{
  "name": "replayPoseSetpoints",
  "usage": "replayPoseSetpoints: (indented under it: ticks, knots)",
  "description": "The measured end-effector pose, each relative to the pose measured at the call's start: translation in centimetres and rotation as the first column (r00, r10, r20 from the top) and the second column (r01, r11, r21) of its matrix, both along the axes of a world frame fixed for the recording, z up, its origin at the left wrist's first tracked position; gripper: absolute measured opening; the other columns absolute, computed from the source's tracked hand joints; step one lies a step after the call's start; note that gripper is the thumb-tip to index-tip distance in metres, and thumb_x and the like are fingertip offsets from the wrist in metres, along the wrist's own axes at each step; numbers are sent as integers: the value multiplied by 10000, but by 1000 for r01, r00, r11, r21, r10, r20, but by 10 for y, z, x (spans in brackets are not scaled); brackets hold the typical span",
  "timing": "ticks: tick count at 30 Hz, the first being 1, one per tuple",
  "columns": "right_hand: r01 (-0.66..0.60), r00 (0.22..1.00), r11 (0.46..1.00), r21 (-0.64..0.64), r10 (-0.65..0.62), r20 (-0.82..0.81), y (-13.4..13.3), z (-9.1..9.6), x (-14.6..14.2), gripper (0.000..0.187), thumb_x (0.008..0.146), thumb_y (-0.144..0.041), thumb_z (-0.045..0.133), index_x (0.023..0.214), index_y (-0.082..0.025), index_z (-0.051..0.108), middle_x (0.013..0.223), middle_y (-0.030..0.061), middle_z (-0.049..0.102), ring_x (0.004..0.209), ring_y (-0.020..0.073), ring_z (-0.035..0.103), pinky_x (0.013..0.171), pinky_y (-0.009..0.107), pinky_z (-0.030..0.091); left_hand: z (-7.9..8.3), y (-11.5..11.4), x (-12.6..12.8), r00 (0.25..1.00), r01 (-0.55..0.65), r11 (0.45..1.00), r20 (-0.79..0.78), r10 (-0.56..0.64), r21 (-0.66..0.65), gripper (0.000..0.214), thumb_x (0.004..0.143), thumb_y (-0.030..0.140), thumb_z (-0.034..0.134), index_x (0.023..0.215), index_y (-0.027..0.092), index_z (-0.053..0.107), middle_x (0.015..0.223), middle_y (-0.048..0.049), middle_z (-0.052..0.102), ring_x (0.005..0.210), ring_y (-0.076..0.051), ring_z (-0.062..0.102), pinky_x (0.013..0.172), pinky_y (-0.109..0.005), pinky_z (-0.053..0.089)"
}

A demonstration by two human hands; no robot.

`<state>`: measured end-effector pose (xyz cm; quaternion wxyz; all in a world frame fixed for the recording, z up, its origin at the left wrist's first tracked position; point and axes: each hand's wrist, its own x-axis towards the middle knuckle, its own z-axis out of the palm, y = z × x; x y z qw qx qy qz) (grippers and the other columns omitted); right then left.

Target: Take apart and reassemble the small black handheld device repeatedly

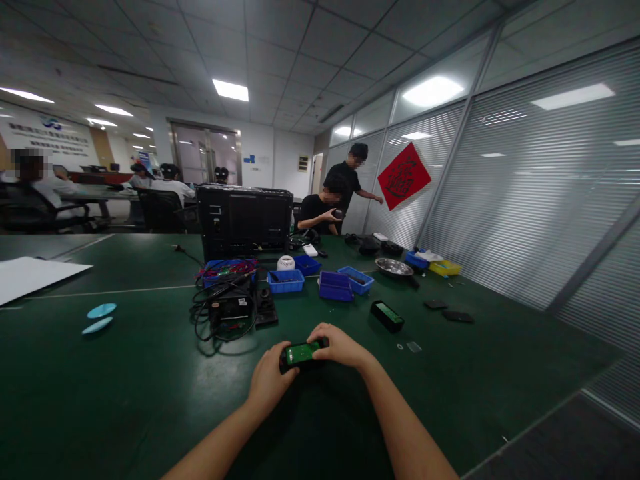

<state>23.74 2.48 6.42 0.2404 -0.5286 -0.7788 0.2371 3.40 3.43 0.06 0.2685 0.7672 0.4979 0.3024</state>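
A black device casing with a green circuit board [301,353] showing in its top is held between my two hands, low over the green table. My left hand [271,373] is closed around its left end, thumb on the near side. My right hand [340,345] grips the right end, with the thumb at the board's edge and fingers over the far side. Farther right lies a second black casing [387,316] with a green board in it. Close to that one are a small white ring [399,347] and a clear flat piece [414,347].
Black cables and a soldering-station-like box [233,303] stand ahead on the left. Blue bins [286,283], a metal bowl [395,267] and a yellow bin [445,268] sit farther back. Two dark flat pieces [457,317] lie right; light-blue shells [101,311] lie left. Two people are across the table.
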Motion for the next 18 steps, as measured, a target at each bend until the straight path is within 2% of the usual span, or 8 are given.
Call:
replayPoseSetpoints:
  ticks: [5, 9, 12, 18]
  knots:
    - [-43, 999, 997, -59, 43, 6, -2, 0, 0, 518, 591, -293, 715, 1085, -221, 573, 1040, 37, 566, 933, 182, 526, 816, 282, 400, -1, 0, 0, 999, 2, 1000, 43, -2, -4, 550, 659, 201, 552, 1196, 216, 435, 1162, -45, 541, 1042, -186, 508, 889, -307, 378]
    - [-46, 994, 996, -82, 54, 98, 0, -6, -2, 526, 583, -337, 711, 1074, -210, 573, 1035, 36, 587, 936, 196, 532, 811, 280, 392, -1, 2, -1, 990, 25, 999, 135, -31, 46, 520, 677, 165, 510, 1189, 234, 451, 1159, -29, 527, 1031, -165, 508, 889, -294, 392]
    - [22, 991, 998, -59, -14, 130, 2, -13, -4, 444, 601, -338, 691, 1009, -199, 587, 973, 30, 607, 856, 179, 551, 728, 252, 403, -1, 2, -3, 985, 5, 996, 172, -20, 87, 452, 695, 148, 477, 1139, 230, 494, 1144, -27, 519, 1040, -163, 495, 919, -303, 381]
    - [264, 949, 964, 11, -262, 176, 10, -23, 3, 407, 612, -391, 663, 961, -199, 581, 919, 34, 610, 800, 176, 555, 644, 242, 381, 1, 0, -3, 987, -13, 999, 160, 6, 42, 438, 709, 185, 473, 1146, 214, 483, 1138, -42, 499, 856, -142, 542, 859, -310, 420]
